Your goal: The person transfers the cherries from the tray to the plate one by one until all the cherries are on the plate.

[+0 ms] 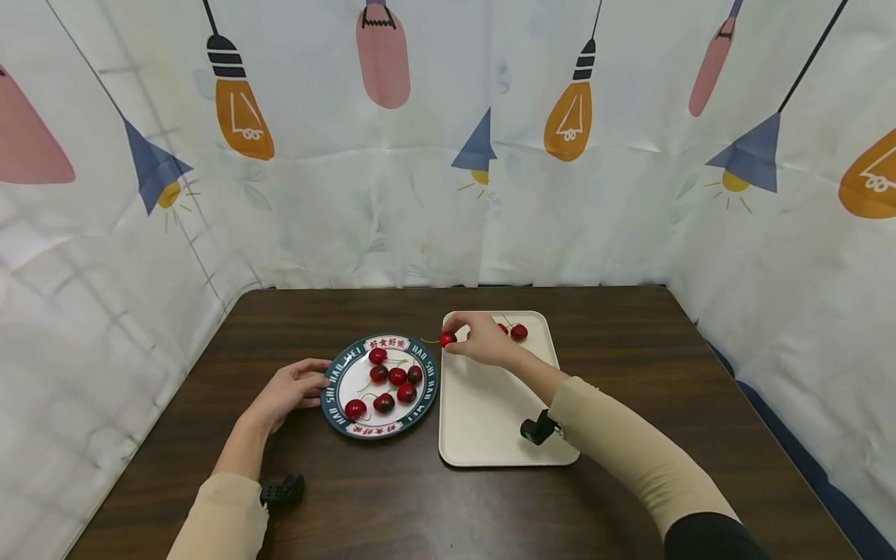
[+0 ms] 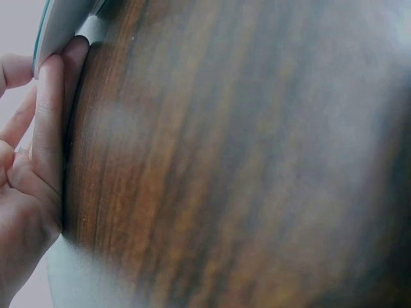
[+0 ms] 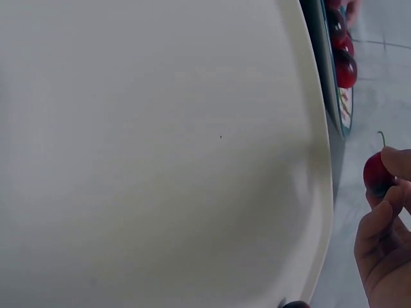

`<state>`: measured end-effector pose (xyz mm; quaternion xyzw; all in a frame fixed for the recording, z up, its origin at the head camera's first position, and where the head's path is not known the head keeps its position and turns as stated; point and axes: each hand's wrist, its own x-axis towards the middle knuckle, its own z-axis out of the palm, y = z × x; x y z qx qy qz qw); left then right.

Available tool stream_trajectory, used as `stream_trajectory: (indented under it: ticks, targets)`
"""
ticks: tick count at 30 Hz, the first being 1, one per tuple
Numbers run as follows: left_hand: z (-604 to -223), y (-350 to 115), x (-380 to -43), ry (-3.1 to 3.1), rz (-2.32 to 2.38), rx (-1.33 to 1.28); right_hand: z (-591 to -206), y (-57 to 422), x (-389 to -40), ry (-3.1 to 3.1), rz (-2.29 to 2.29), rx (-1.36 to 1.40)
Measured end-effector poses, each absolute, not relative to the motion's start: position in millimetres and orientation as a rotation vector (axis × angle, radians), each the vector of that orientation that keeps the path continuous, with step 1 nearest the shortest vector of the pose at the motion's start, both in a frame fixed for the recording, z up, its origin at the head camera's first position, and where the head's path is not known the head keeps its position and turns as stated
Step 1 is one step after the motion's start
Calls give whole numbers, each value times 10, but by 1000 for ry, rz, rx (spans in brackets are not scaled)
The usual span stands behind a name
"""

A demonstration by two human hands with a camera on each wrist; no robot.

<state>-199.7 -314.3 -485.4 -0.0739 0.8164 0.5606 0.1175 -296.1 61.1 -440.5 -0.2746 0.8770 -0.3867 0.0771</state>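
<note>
My right hand (image 1: 479, 339) pinches a red cherry (image 1: 447, 339) between thumb and fingertips, its stem pointing left, above the far left edge of the cream tray (image 1: 490, 412). The same held cherry (image 3: 376, 173) shows clearly in the right wrist view, beyond the tray's rim. On the left, my left hand (image 1: 290, 393) holds the rim of a round plate (image 1: 333, 404) with a dark green border. Fingers (image 2: 48, 115) lie at and under that rim in the left wrist view. Several red and dark cherries (image 1: 397, 376) rest on the plate's white middle.
More cherries (image 1: 519, 332) lie at the tray's far end, partly behind the right hand. Plate and tray stand side by side on a dark wooden table (image 1: 350, 498). A white curtain (image 1: 434, 218) printed with lamps hangs around the table's back and sides.
</note>
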Motion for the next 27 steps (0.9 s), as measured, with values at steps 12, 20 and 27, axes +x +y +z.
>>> stream_trajectory:
  ticks: [12, 20, 27]
  targets:
    - [-4870, -3163, -1997, 2398, 1647, -217, -4428, 342, -2887, 2586, -1118, -925]
    - [-4864, -3156, -1992, 2397, 1648, -223, -4445, 179, -2848, 2557, -1106, -931]
    - [-4845, -3135, -1973, 2394, 1656, -198, -4486, 74, -2797, 2532, -1130, -954]
